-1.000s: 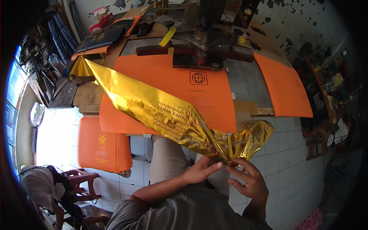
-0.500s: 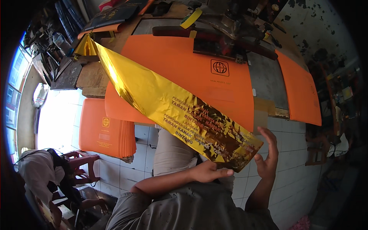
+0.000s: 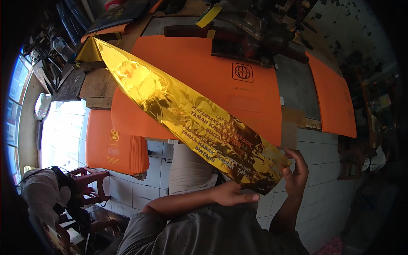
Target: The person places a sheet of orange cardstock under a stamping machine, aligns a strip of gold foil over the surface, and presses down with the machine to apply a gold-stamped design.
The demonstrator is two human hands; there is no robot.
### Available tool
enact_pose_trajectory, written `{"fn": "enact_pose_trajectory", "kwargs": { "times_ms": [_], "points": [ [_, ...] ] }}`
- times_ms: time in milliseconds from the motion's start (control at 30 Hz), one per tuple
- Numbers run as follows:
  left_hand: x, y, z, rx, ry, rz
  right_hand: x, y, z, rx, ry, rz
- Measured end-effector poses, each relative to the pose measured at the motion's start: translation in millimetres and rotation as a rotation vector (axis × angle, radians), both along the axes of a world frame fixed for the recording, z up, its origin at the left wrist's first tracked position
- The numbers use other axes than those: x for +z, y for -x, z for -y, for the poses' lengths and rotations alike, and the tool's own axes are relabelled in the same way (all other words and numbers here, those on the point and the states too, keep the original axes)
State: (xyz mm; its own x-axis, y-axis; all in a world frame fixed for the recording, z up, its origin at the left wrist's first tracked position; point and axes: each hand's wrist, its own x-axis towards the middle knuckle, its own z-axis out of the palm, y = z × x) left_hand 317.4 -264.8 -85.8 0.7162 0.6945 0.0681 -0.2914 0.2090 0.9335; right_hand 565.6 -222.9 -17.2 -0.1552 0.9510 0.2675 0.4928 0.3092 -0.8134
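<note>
A long strip of shiny gold foil [image 3: 170, 100] stretches slantwise from the workbench at the upper left down to my lap. Dark lettering and stamped-out gaps cover its lower half. My right hand [image 3: 296, 172] pinches the foil's lower right corner between thumb and fingers. At the bottom edge, my left hand [image 3: 231, 194] has its thumb pointing right, with its fingers hidden behind the foil; it appears to support or hold that edge. Under the foil lies a large orange card folder [image 3: 250, 100] with a black globe emblem, flat on the bench beneath a dark press [image 3: 242, 49].
A stack of orange folders [image 3: 108, 146] stands at the left, below bench height. Another orange sheet [image 3: 333, 95] lies on the right of the bench. Yellow tape [image 3: 208, 16] hangs by the press. A person [image 3: 44, 191] sits lower left near a red stool [image 3: 91, 185].
My right hand has closed in on the foil's corner, its fingers now bent over it. The foil's lower end has shifted slightly down, and its creases and reflections differ. My left hand barely moved.
</note>
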Motion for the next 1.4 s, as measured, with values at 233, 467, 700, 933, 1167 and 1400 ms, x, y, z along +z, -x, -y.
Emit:
{"fn": "enact_pose_trajectory", "kwargs": {
  "times_ms": [233, 467, 700, 933, 1167, 1400],
  "points": [
    [-5.1, -2.2, 2.3, 0.032, -0.027, 0.028, -0.6, -1.6, -0.4, -0.005, -0.021, -0.034],
    [-2.9, 1.1, 0.6, -0.023, -0.068, -0.036, 0.0, -4.3, 2.6, -0.013, 0.044, -0.059],
    [-2.8, -2.4, 3.9, 0.02, -0.07, 0.009, -6.7, -9.3, 2.8, -0.008, 0.052, -0.064],
    [0.6, -2.2, 5.0, 0.028, -0.045, -0.016, -9.9, -14.6, 0.7, -0.01, 0.057, -0.082],
    [0.0, -1.8, -0.4, 0.005, -0.069, -0.067, -11.7, -17.7, -0.8, -0.054, 0.177, -0.098],
    [10.9, 19.5, 9.7, -0.021, 0.005, -0.01, -15.2, -13.2, -3.9, 0.083, 0.122, -0.099]
  ]
}}
